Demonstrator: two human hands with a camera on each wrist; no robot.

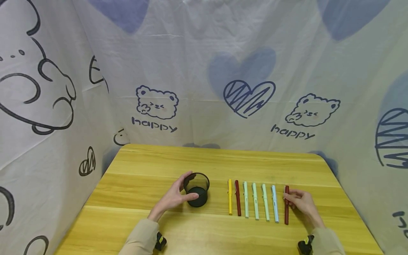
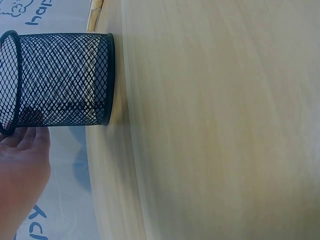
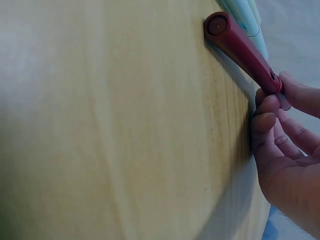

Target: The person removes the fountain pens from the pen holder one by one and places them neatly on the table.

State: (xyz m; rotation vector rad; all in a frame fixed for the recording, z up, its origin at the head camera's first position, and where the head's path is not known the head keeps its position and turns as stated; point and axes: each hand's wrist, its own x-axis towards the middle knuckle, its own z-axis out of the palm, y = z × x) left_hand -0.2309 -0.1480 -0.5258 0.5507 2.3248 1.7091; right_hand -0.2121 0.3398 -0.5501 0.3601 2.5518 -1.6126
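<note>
A black mesh pen holder stands upright on the table, left of a row of pens. My left hand grips it from the left, thumb across the near side and fingers at the far side. In the left wrist view the fingers of this hand reach behind the mesh holder near its rim. At the right end of the row, my right hand pinches a dark red pen near its upper end. The right wrist view shows thumb and fingertips around this red pen.
Left of the held pen lie a yellow pen, another dark red pen, three light green pens and a light blue pen, roughly parallel. Printed cloth surrounds the wooden table at the back and sides.
</note>
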